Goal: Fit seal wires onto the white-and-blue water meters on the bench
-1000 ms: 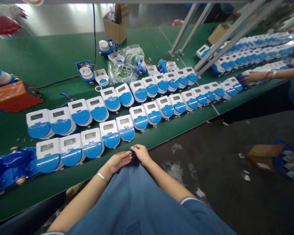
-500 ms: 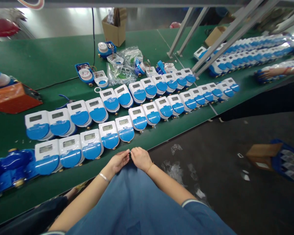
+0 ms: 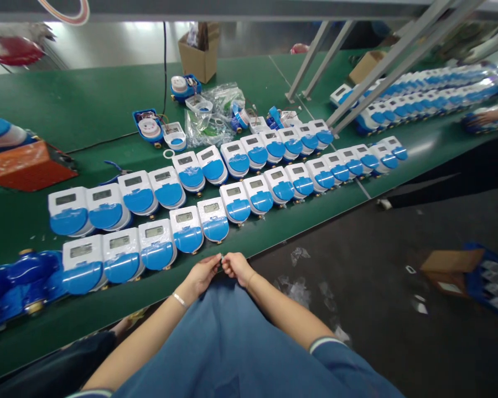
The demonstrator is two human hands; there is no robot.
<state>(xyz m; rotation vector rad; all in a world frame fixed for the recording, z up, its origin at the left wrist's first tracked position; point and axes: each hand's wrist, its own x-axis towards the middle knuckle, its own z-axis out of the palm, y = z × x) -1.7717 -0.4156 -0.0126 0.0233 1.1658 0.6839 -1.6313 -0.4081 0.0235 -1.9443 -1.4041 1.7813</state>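
My left hand (image 3: 204,274) and my right hand (image 3: 237,267) meet fingertip to fingertip at the bench's front edge, just above my blue shirt (image 3: 228,331). The fingers of both are pinched round something tiny between them, too small to name. Nearest to them stands a white meter with a blue lid (image 3: 213,220), its small display facing up. It belongs to the front row of such meters, and a second row runs behind it. At the left end of the front row lie dark blue meter bodies (image 3: 27,273) with brass ends.
The green bench (image 3: 108,105) carries opened meters, plastic bags (image 3: 209,130), pliers (image 3: 113,172), an orange box (image 3: 27,166) and a carton (image 3: 199,55). Metal struts (image 3: 311,58) rise at the right. A co-worker's hand (image 3: 492,114) is at far right. Another carton (image 3: 448,271) stands on the floor.
My hands stay together at the bench edge; the right fingers have curled in more. The whole view has shifted slightly. At far right the co-worker's hand and the meters under it have moved right.
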